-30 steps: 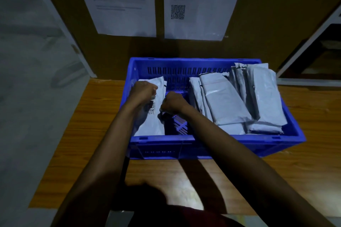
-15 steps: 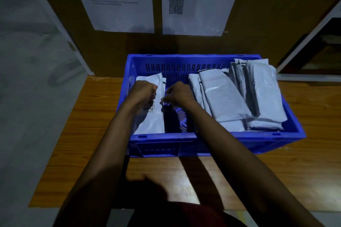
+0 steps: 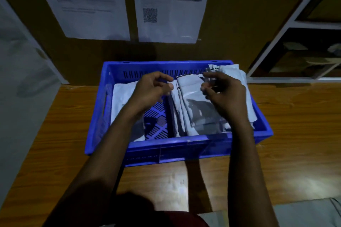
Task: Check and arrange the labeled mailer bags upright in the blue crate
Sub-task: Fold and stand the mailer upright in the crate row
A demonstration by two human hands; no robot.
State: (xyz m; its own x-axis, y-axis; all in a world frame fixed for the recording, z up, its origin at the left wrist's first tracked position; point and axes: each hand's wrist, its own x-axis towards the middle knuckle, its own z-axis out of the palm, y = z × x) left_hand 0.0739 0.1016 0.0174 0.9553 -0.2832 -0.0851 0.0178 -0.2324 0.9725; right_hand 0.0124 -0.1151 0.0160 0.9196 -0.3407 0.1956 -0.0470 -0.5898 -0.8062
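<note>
You have a blue moulded plastic crate (image 3: 110,116) with slotted walls and a gridded floor, sitting on a wood-grain laminate table (image 3: 55,134). Inside it, one smooth grey-white plastic mailer bag (image 3: 121,101) leans flat against the left wall. A packed row of glossy grey-white mailer bags (image 3: 191,90) fills the right half. They stand on edge and tip to the right, their crinkled tops near the far wall, and their long axes run from the near wall to the far wall. A strip of bare floor shows between the two groups. Your left hand (image 3: 151,92) hovers over that gap with its fingers loosely curled, holding nothing. Your right hand (image 3: 226,94) is above the row and covers much of it. Its fingers are bent towards the thumb, and the blur hides whether they pinch a bag's top edge. Behind the crate, two white printed paper sheets (image 3: 88,2) hang on a brown wall, one carrying a square code. A white-framed shelf (image 3: 276,42) stands at the right.
</note>
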